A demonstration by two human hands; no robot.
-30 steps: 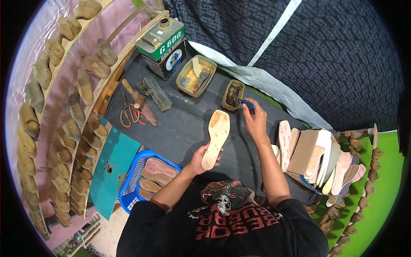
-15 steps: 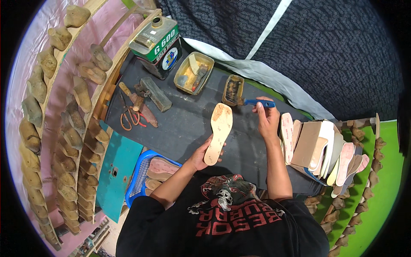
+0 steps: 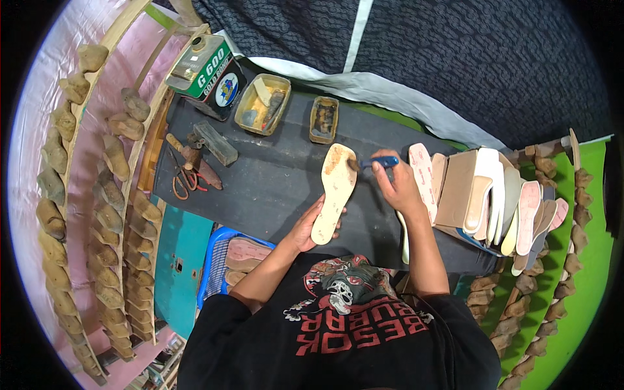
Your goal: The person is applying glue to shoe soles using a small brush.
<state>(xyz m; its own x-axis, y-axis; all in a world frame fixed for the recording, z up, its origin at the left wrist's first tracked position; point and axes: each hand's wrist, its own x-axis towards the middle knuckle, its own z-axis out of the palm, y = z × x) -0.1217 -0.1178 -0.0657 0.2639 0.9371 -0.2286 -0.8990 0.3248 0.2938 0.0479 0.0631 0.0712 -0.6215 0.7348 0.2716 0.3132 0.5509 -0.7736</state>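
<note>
Here a dark work mat (image 3: 273, 182) is spread under both hands. A stack of insoles and boards (image 3: 481, 195) is stood just right of the right hand (image 3: 400, 188). A pale insole (image 3: 333, 192) is held betw. the hands: its heel end is gripped by the left hand (image 3: 305, 227), fingers curled round the edge. A blue-handled brush (image 3: 374, 162) is pinched in the right hand, tip touching the insole's toe end. A small glue tin (image 3: 324, 119) is set just beyond the brush; scissors (image 3: 182, 179) are laid well left of the left hand.
</note>
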